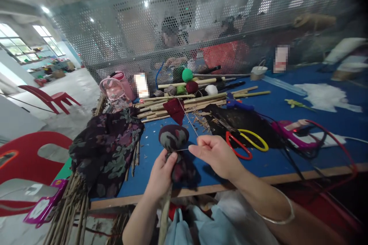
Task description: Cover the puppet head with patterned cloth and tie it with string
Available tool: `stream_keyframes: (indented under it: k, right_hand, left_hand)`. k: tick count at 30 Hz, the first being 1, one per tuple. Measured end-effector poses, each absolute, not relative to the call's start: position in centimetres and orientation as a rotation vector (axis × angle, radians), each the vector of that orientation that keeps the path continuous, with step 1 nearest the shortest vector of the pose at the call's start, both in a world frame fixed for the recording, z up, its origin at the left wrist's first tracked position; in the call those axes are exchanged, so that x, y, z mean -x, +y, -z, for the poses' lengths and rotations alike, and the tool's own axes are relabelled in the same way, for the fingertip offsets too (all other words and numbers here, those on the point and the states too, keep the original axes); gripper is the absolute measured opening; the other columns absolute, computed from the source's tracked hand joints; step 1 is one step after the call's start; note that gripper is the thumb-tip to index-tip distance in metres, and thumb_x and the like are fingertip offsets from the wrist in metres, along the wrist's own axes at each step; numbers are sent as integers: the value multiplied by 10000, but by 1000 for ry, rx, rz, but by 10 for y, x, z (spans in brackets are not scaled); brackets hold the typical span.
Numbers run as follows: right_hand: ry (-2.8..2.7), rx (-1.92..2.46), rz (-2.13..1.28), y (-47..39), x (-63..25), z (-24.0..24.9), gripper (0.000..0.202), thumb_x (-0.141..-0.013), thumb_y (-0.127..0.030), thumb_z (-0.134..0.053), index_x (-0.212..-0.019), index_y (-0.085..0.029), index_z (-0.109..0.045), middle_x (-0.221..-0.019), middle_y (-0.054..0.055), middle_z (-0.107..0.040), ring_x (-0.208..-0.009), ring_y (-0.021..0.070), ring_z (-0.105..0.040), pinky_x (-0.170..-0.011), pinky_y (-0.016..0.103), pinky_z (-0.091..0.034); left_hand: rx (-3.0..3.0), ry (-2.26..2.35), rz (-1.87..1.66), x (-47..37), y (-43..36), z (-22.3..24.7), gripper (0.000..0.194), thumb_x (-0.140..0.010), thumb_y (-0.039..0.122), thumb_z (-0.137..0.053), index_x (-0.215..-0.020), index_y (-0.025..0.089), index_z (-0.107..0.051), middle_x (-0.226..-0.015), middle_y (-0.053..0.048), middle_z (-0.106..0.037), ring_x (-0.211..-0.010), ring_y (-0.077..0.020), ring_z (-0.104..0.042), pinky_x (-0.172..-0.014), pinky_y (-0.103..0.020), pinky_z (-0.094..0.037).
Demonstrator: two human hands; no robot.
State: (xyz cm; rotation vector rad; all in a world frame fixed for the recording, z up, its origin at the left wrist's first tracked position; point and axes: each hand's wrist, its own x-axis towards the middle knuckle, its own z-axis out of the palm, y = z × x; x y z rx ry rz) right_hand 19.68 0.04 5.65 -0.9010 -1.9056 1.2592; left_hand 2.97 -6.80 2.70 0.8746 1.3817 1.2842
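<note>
A bundle of dark floral fabric (173, 137) is gathered into a round head on a wooden stick (165, 214). My left hand (163, 172) is closed round the neck of this bundle, thumb on top. Just right of it, my right hand (215, 155) pinches a thin pale string (188, 118), its fingers closed. One stretch of string runs from the neck to the right fingers; another slants up toward a dark red cloth piece (174, 110). Loose fabric hangs below the left thumb.
Scissors with red and yellow handles (254, 140) lie right, on black cloth. Floral cloth (110, 149) covers the table's left side. Sticks (184, 105) and coloured balls lie behind. A purple glue gun (297, 134) with cables is at right. Mesh panel (129, 26) behind; people beyond.
</note>
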Motion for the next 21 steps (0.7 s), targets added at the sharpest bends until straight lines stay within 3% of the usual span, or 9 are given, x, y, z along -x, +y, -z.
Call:
stream_keyframes:
  k: [5,9,12,16,21]
  right_hand:
    - [-2263,810,-1521,62,-193,-41,333,-769,-442,-494,-587,-192,-370,-480,-86,-304,-442,64,-254,-422,203,-211]
    - [-2697,841,-1247,103,-157,-79,244,-651,-243,-529,-475,-184,-371,-404,-84,-288,-408,61,-245,-415,220,-185]
    - [-2752,780,-1067,78,-134,-132,257,-543,-95,-538,-394,-169,-341,-377,-83,-232,-419,54,-197,-424,241,-147]
    - [-2602,468,-518,7,-151,-168,428,-642,-249,-610,-417,-171,-254,-421,-63,-220,-454,63,-174,-436,252,-153]
    - [-2045,739,-470,-14,-193,-119,470,-761,-212,-534,-482,-188,-156,-448,-50,-197,-429,61,-182,-427,256,-180]
  left_hand:
    - [-685,1119,-1308,-19,-88,-40,459,-593,518,-734,-847,158,-604,-584,35,-523,-491,-81,-456,-493,-195,-385]
    - [-1110,1055,-853,-48,-97,-40,304,-733,431,-647,-824,141,-644,-709,-19,-587,-643,-127,-503,-612,-229,-402]
    - [-1243,1153,-827,-63,-89,-33,248,-794,391,-575,-837,153,-629,-674,2,-572,-619,-122,-483,-603,-230,-387]
    - [-1040,1326,-1093,-45,-79,-34,275,-784,423,-576,-770,149,-596,-501,41,-466,-464,-96,-404,-469,-210,-330]
    - [-727,1320,-1392,-24,-87,-48,355,-724,473,-645,-905,176,-577,-587,76,-429,-474,-49,-372,-469,-157,-334]
